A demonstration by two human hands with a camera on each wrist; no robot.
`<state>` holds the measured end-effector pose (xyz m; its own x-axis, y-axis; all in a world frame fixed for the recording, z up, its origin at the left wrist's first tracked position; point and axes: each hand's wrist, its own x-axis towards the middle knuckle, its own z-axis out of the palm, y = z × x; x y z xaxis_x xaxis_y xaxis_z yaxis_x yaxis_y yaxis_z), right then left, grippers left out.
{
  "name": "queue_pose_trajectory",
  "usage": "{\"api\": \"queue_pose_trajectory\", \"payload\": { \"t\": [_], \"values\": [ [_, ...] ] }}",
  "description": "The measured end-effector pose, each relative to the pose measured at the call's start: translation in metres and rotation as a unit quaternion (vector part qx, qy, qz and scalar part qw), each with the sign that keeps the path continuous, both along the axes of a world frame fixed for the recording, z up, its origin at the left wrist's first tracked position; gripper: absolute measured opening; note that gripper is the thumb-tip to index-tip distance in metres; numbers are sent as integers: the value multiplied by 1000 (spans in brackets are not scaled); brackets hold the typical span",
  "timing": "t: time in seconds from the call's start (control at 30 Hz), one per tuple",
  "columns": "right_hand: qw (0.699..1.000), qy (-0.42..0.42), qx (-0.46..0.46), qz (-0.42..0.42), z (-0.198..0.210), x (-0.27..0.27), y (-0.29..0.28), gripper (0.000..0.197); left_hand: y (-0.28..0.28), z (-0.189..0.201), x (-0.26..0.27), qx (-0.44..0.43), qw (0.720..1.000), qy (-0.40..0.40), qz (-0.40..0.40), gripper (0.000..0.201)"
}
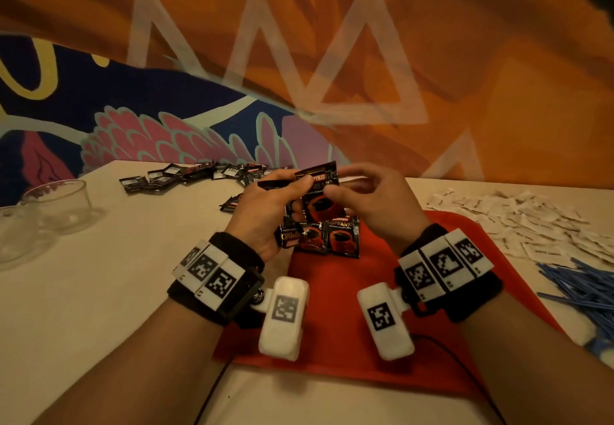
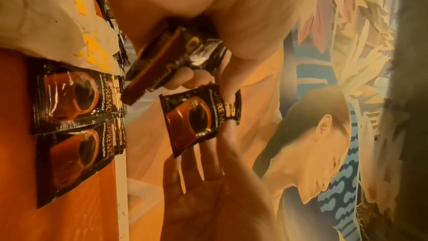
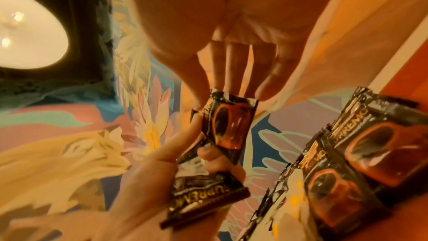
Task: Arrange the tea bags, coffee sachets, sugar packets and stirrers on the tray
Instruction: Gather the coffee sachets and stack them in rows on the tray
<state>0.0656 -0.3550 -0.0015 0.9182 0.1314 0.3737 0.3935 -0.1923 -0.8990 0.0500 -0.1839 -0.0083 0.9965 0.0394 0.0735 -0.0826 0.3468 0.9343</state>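
Note:
Both hands hover over the far edge of the red tray (image 1: 365,308). My left hand (image 1: 292,192) grips a small stack of black coffee sachets (image 2: 176,58), also visible from the right wrist as the stack (image 3: 206,190). My right hand (image 1: 342,188) pinches one coffee sachet (image 1: 319,188) by its end between thumb and fingers (image 3: 231,72); a left finger still touches this sachet (image 3: 229,124). Two more sachets (image 1: 342,238) lie flat side by side on the tray's far edge, cup picture up, and show in the left wrist view as the flat pair (image 2: 74,96).
More black sachets (image 1: 199,175) lie scattered at the back of the pale table. White sugar packets (image 1: 518,222) are heaped at the right, with blue stirrers (image 1: 584,288) in front of them. Two glass bowls (image 1: 56,205) stand at the left. A painted wall rises behind.

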Motion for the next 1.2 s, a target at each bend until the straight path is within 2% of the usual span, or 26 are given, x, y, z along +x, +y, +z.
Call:
{"api": "queue_pose_trajectory", "payload": {
  "t": [0.07, 0.17, 0.27, 0.4, 0.47, 0.67, 0.87, 1.03, 1.1, 1.2],
  "values": [
    [998, -26, -53, -31, -2, 2, 0, 13, -2, 1, -2, 2, 1000, -3, -12, 10],
    [995, -39, -76, -59, -3, 4, -2, 12, -4, 2, -3, -11, 1000, -11, -26, 4],
    [996, -46, -61, -39, -1, 2, -1, 14, -5, 4, -4, 15, 1000, -8, -8, 11],
    [999, -36, -19, -10, 0, -1, 4, 1, -8, 4, -7, 50, 998, -30, 3, 20],
    [999, -35, -21, -14, 0, 0, 4, 7, -9, 4, -7, 80, 995, -49, 25, 23],
    [991, -66, -109, -31, 0, -3, 2, 8, -6, 2, -3, 101, 989, -58, 95, 21],
    [985, -53, -158, -52, 1, -5, 0, 6, -1, 4, -3, 93, 992, -36, 83, 22],
    [982, -12, -184, -31, 4, -9, 0, 16, -2, 5, -1, 71, 993, -22, 88, 12],
    [982, 30, -184, -26, 4, -7, -1, 17, 0, 6, -1, 63, 992, -17, 107, 10],
    [971, 118, -209, -25, 1, 2, -2, 15, 9, 7, 4, 2, 992, -6, 125, 9]
  ]
}}
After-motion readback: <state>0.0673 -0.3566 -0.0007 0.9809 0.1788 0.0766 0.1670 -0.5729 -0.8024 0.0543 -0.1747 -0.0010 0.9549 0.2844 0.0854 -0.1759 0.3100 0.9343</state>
